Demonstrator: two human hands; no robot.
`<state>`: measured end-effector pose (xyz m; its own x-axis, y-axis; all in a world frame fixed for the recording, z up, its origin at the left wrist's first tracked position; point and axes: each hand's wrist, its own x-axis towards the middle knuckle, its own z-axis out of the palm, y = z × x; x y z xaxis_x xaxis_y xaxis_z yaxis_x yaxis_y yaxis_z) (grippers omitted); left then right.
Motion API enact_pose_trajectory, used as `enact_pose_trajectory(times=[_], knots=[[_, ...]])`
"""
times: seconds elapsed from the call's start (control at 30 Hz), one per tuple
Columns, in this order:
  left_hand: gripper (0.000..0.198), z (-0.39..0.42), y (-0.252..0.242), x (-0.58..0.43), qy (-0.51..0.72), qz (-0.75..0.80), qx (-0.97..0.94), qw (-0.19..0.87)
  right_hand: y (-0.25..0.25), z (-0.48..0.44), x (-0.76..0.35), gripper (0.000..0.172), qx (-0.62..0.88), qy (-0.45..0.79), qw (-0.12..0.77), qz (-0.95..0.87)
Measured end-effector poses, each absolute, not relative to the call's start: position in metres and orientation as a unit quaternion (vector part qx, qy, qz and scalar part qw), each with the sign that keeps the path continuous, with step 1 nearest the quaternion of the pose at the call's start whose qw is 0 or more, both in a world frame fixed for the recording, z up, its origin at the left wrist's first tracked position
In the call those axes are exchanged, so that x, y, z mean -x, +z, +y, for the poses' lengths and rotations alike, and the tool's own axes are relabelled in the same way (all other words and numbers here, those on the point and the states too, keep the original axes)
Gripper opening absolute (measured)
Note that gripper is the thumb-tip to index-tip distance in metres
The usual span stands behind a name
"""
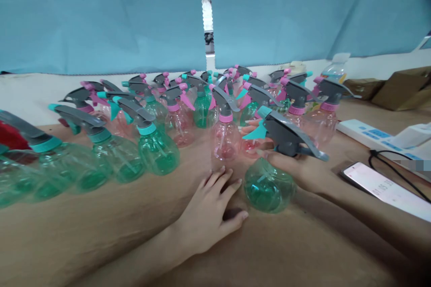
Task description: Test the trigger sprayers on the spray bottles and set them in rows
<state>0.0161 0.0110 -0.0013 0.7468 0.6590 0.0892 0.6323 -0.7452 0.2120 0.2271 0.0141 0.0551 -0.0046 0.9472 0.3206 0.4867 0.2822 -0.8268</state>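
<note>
A green spray bottle (269,186) with a grey head and turquoise nozzle stands in front of me, its head leaning to the left. My right hand (283,161) reaches in from the right with its fingers around the bottle's neck, just under the spray head; the collar is hidden by them. Left of this bottle, my left hand (212,208) lies palm down on the table, fingers spread, holding nothing. Just beyond it is a pink spray bottle (225,141) with a grey head and pink collar.
Several green spray bottles (158,150) line the left side, and many pink and green ones crowd the back. To the right lie a phone (384,188) showing a timer, a black cable, a white power strip (370,136) and a cardboard box (404,87). Blue cloth (101,18) hangs behind.
</note>
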Motion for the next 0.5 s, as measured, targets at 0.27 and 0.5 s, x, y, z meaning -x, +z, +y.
enact_pose_trajectory(times=[0.27, 0.5], knots=[[0.052, 0.0111, -0.0023, -0.0147, 0.088, 0.348, -0.930, 0.085, 0.0520, 0.0139, -0.2295, 0.004, 0.588, 0.263, 0.435, -0.629], [0.052, 0.0114, -0.0030, -0.0148, 0.085, 0.349, -0.930, 0.083, 0.0558, 0.0150, -0.2264, 0.002, 0.558, 0.260, 0.447, -0.649]])
